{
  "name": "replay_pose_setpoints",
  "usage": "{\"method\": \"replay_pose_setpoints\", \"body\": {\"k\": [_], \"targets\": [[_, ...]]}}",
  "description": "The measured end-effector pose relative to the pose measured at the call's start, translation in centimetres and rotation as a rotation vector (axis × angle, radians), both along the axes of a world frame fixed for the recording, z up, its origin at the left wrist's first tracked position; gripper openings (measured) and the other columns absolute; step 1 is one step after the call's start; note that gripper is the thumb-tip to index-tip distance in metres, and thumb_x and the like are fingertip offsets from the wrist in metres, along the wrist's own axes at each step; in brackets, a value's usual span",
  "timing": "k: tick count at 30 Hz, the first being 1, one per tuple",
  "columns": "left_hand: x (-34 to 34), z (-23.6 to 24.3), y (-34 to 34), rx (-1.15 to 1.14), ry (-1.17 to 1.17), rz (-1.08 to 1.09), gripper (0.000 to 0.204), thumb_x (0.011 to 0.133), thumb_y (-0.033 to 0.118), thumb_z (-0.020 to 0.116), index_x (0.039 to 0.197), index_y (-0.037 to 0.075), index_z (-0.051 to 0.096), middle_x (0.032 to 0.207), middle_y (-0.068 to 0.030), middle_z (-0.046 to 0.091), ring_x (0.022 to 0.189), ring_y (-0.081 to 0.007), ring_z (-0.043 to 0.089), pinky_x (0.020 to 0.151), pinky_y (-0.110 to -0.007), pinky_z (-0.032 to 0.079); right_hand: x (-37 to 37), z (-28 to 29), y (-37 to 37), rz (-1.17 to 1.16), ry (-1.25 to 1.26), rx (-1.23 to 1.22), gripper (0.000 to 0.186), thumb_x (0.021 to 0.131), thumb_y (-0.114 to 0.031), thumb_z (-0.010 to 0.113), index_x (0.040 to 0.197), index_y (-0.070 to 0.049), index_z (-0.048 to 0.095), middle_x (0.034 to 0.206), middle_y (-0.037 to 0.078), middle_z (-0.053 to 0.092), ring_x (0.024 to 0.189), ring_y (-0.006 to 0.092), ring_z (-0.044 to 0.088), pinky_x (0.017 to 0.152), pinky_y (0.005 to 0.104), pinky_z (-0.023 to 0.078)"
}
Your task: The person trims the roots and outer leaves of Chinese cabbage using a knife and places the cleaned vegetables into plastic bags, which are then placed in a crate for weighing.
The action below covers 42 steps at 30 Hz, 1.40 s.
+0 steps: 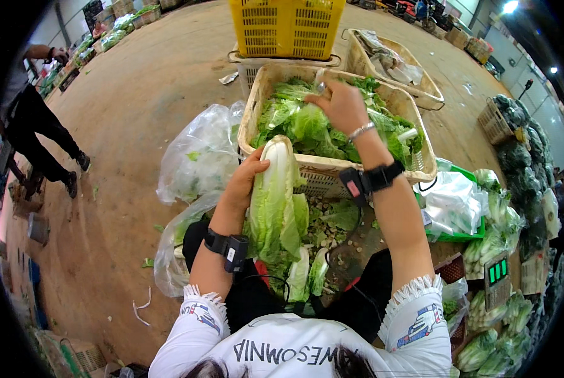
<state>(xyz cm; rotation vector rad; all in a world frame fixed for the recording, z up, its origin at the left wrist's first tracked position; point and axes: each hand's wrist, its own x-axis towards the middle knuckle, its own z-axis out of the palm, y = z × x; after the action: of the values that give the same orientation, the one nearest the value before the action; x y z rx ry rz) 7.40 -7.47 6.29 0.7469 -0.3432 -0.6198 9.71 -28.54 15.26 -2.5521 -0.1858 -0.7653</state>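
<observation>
My left hand [243, 178] is wrapped round a long, pale green Chinese cabbage [273, 208], its white base end pointing up and away from me. Ahead and to the right, my right hand [344, 108] is over a dirty white plastic crate [332, 165] heaped with loose green leaves [310, 123]. The right hand is slightly blurred, its fingers curled in. Something small and pale shows at its fingertips, too unclear to name. Two more narrow cabbages [299, 275] stand below the held one, between my knees.
A yellow crate [287, 28] is stacked behind the leaf crate, with another white crate [392, 66] to its right. Clear plastic bags [200, 151] lie at left. A green basket [461, 233], cabbages [483, 349] and a scale [497, 277] are at right. A person [39, 120] stands far left.
</observation>
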Motion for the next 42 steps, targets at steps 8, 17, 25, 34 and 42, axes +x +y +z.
{"method": "replay_pose_setpoints", "body": {"k": [8, 17, 25, 34, 42], "targets": [[0.6, -0.5, 0.3, 0.125, -0.016, -0.042, 0.042, 0.08, 0.015, 0.055, 0.116, -0.003, 0.045, 0.095, -0.0113, 0.06, 0.077, -0.0155, 0.062, 0.067, -0.028, 0.052, -4.1, -0.8, 2.4, 0.327, 0.721, 0.631, 0.031, 0.076, -0.018, 0.068, 0.097, 0.003, 0.061, 0.071, 0.005, 0.061, 0.048, 0.0082, 0.052, 0.041, 0.023, 0.042], [0.6, -1.1, 2.3, -0.179, 0.179, -0.178, 0.056, 0.079, 0.033, 0.052, 0.119, -0.004, 0.042, 0.1, -0.0228, 0.057, 0.079, -0.0297, 0.061, 0.063, -0.039, 0.053, -0.8, 3.6, 1.1, 0.27, 0.358, -0.331, 0.022, 0.071, -0.026, 0.063, 0.078, -0.005, 0.062, 0.066, 0.015, 0.059, 0.062, 0.0296, 0.057, 0.061, 0.0364, 0.047], [0.9, 0.5, 1.5, 0.151, -0.185, 0.036, 0.06, 0.074, 0.023, 0.063, 0.124, 0.0, 0.038, 0.095, -0.0152, 0.059, 0.087, -0.0248, 0.06, 0.076, -0.033, 0.049, 1.0, 1.1, 1.7, 0.09, -0.081, -0.266, 0.031, 0.075, -0.024, 0.063, 0.101, -0.008, 0.058, 0.063, 0.009, 0.058, 0.06, 0.0259, 0.059, 0.055, 0.035, 0.048], [0.1, 0.6, -0.9, 0.76, -0.511, 0.345, 0.046, 0.065, 0.021, 0.073, 0.101, -0.001, 0.054, 0.092, -0.008, 0.061, 0.081, -0.0147, 0.057, 0.073, -0.028, 0.045, -5.4, -5.5, 2.9, 0.144, -0.041, -0.284, 0.018, 0.069, -0.013, 0.062, 0.083, -0.008, 0.052, 0.065, 0.008, 0.058, 0.057, 0.0257, 0.058, 0.049, 0.0348, 0.046], [0.7, -0.8, -1.5, 0.691, -0.46, 0.243, 0.04, 0.064, 0.018, 0.072, 0.099, 0.001, 0.059, 0.089, -0.0063, 0.063, 0.08, -0.0147, 0.058, 0.072, -0.028, 0.046, -5.3, -5.4, 2.4, 0.171, 0.06, -0.307, 0.019, 0.069, -0.015, 0.063, 0.083, -0.008, 0.052, 0.066, 0.009, 0.058, 0.058, 0.0271, 0.058, 0.051, 0.0359, 0.047]]}}
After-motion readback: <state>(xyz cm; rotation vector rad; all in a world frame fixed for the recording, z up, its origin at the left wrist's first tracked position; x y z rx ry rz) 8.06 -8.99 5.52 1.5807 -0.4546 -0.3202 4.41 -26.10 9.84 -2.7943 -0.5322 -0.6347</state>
